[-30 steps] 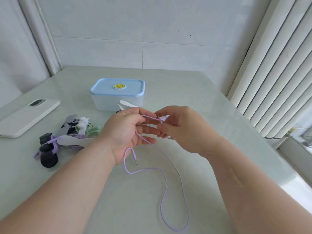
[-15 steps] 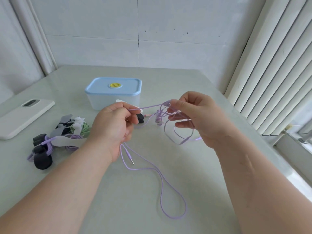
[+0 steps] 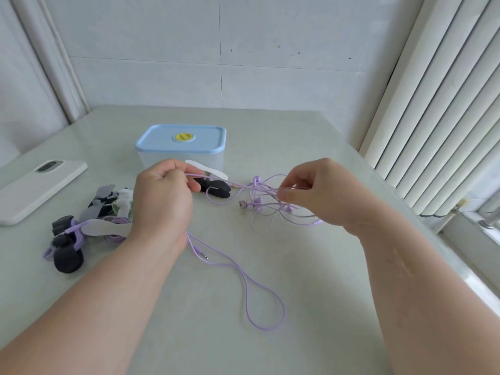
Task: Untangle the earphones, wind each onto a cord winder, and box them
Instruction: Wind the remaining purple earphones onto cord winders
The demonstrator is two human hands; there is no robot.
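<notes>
Along the left edge of the table [image 3: 311, 280] lies a white phone [image 3: 40, 190]. Just inside it sits a heap of wound earphones [image 3: 89, 228], each bundle looking already wrapped on its winder.

The left hand [image 3: 162, 204] is held above the table's middle, fingers curled tight and pinching one strand of the purple earphones [image 3: 256, 203]. Behind it, toward the far edge, stands the box [image 3: 213, 159] with its blue lid on. A white winder [image 3: 208, 170] and a black winder [image 3: 217, 189] lie just in front of the box, unused.

From that pinch the cord runs nearly level, left to right, along the table's width. It ends in a loose knot of loops and earbuds, which the right hand [image 3: 319, 196] holds by a few strands between thumb and fingertips. The slack drops under the left wrist and trails toward the near edge in a long loop flat on the table. The plug [image 3: 203, 256] lies on the table with its tip aimed at the near right corner.

This looks like the untangling step for this pair, with winding not yet begun. The next move probably calls for easing the hands apart gently and feeding the earbuds back through the loops. A hard pull could cinch the knot.
</notes>
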